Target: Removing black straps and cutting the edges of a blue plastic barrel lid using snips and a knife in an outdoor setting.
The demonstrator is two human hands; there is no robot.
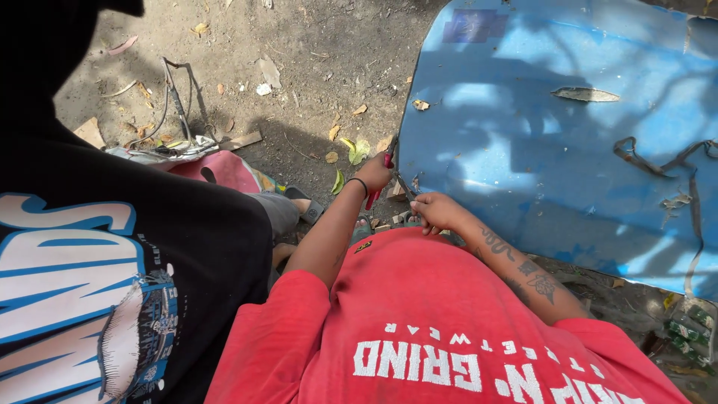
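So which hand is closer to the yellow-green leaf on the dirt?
Left. The left hand, gripping a red-handled tool, is beside the leaf; the right hand is farther, at the blue panel's edge.

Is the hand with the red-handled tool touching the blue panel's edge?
Cannot tell. In the head view the left hand with the red-handled tool sits right at the blue panel edge; no contact or gap shows plainly.

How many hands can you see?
2. The left hand grips a red-handled tool at the big blue metal panel's edge; the right hand rests just beside it. Others may be hidden.
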